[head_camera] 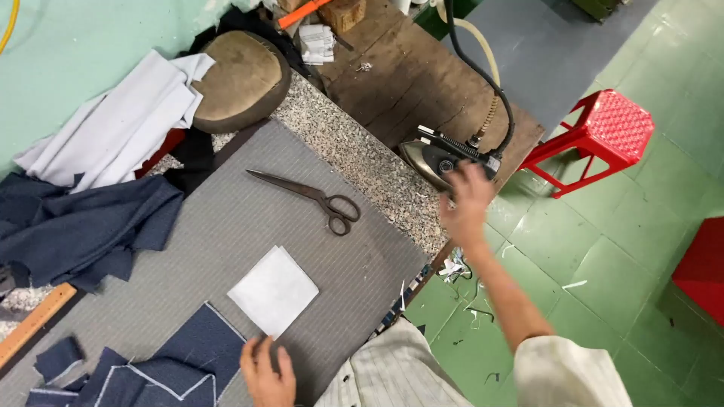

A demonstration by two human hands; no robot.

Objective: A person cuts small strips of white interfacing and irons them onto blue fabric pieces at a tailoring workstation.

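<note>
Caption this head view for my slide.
Right hand reaches the black steam iron; left hand rests beside a white fabric square.

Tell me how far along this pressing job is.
Done: navy pieces are cut and chalk-edged, scissors set aside. In hand: left hand pins the white square on the navy piece; right hand reaches the iron. Left: pressing itself.

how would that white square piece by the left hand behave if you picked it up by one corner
The white square piece looks thin and flat on the grey pad, so probably light and floppy. The left hand touches its edge; a push would likely slide it.
</note>
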